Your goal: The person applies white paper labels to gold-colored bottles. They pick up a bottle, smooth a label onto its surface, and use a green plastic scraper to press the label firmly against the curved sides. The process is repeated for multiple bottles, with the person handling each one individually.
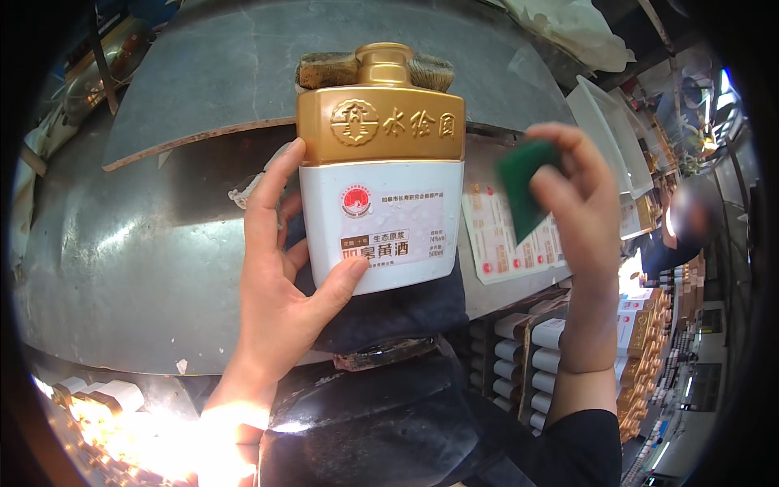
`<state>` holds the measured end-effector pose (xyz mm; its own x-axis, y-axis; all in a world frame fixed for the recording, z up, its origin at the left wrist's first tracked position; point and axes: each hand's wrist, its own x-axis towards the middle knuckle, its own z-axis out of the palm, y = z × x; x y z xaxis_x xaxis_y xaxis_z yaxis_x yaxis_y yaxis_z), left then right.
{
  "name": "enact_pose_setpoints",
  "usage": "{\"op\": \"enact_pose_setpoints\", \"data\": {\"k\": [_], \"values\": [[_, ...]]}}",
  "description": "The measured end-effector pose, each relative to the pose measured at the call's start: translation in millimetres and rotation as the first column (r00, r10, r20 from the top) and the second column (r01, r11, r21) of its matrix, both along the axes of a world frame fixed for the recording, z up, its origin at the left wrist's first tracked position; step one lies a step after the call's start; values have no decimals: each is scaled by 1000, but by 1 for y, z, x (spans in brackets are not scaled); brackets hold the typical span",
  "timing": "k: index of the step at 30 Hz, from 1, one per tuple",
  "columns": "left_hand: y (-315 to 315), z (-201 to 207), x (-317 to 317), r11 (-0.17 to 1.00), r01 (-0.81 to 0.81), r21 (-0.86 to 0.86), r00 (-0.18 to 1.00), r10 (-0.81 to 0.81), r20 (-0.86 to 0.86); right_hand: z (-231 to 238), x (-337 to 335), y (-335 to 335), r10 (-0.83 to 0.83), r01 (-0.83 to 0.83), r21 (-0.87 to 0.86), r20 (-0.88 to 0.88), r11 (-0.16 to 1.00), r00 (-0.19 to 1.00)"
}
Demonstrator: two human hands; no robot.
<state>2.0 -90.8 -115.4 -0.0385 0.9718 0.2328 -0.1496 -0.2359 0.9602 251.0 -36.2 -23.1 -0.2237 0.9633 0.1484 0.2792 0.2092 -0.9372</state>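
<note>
My left hand [280, 296] is wrapped round the lower left side of a flat-sided bottle [381, 195], thumb pressed on its front near the bottom. The bottle has a gold shoulder and neck with raised marks, and a white body with a printed label; it faces me, nearly upright. Small wrinkles or wet spots show on the label. To the bottle's right, my right hand [580, 183] pinches a dark green flat piece [526, 183], like a scraper or pad, blurred by motion. It is apart from the bottle.
A label sheet [503, 235] lies on the metal table [122, 268] to the right. Behind the bottle is a brush-like block [329, 71], before a raised grey board [243, 65]. Rows of similar bottles [637, 325] stand lower right; a white tray [600, 122] and another person [690, 219] are beyond.
</note>
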Motion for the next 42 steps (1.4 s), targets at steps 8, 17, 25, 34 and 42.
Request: {"op": "enact_pose_setpoints", "data": {"k": [8,17,25,34,42], "values": [[-5,3,-9,997,36,-70,986,-24,165,-1,-75,15,-122,-416,808,503,417,855],[-13,3,-21,993,-116,-30,991,114,-72,-5,-45,-7,25,-649,610,720,454,694],[-8,-3,-8,981,-192,-9,974,189,-122,-16,-11,-17,155,-660,571,688,488,709],[-11,3,-7,972,-230,-43,973,229,-40,-23,-14,-26,222,-671,568,661,476,717],[-20,8,-10,930,-356,-85,932,360,32,-50,-105,-5,158,-347,886,312,309,937]]}}
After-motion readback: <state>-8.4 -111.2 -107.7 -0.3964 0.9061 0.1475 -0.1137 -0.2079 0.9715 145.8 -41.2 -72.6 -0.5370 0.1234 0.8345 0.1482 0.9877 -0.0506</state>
